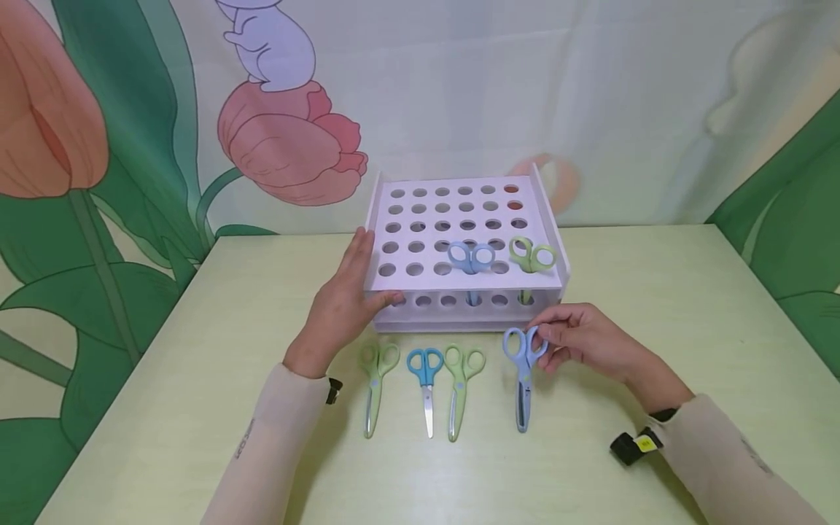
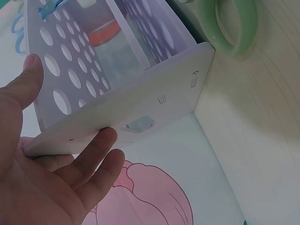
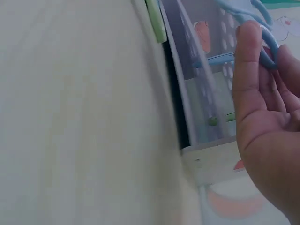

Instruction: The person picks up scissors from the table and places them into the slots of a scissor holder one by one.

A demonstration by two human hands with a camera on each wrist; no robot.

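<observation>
Head view: my left hand (image 1: pixel 341 302) lies flat, fingers straight, against the rack (image 1: pixel 420 219) at center frame to steady it, while my right hand (image 1: pixel 584 339) pinches the blue scissors (image 1: pixel 523 379) by their handle, just below the rack on the counter (image 1: pixel 656 292).

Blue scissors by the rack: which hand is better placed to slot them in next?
Right. The right hand already pinches the blue scissors by the handle, just in front of the rack. The left hand lies flat against the rack's left side, steadying it.
</observation>
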